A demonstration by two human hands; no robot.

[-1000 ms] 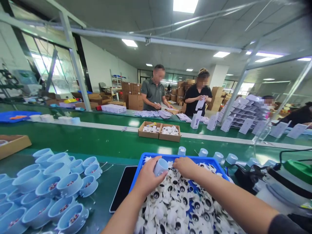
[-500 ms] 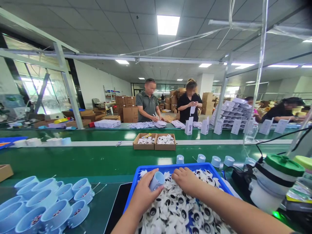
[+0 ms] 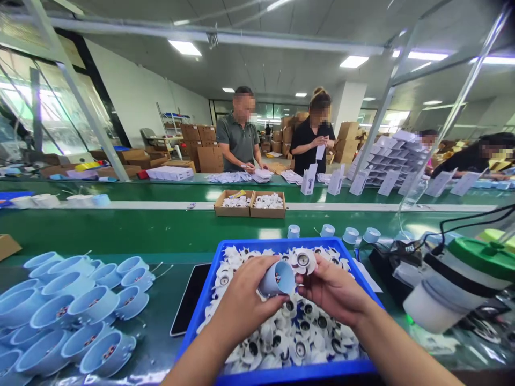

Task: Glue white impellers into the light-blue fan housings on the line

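My left hand (image 3: 246, 292) is wrapped around a light-blue round housing (image 3: 267, 283), tilted so that its open mouth faces right and toward me. Small reddish parts show inside it. Pinched in the fingers of my right hand (image 3: 340, 289) is a white fan impeller (image 3: 303, 260) with a dark ring at its centre, close beside the housing's mouth. Both hands are above a blue tray (image 3: 298, 371) heaped with more white impellers (image 3: 277, 340).
Many light-blue housings (image 3: 92, 303) crowd the left of the green bench, beside a black flat tablet-like thing (image 3: 191, 300). A green-lidded container (image 3: 454, 284) and cables stand at right. Beyond are two cardboard boxes (image 3: 267, 210) of impellers and two people across the bench.
My right hand has come up out of the heap with an impeller and turned toward the housing. The housing has tipped to face right. The camera view has tilted downward.
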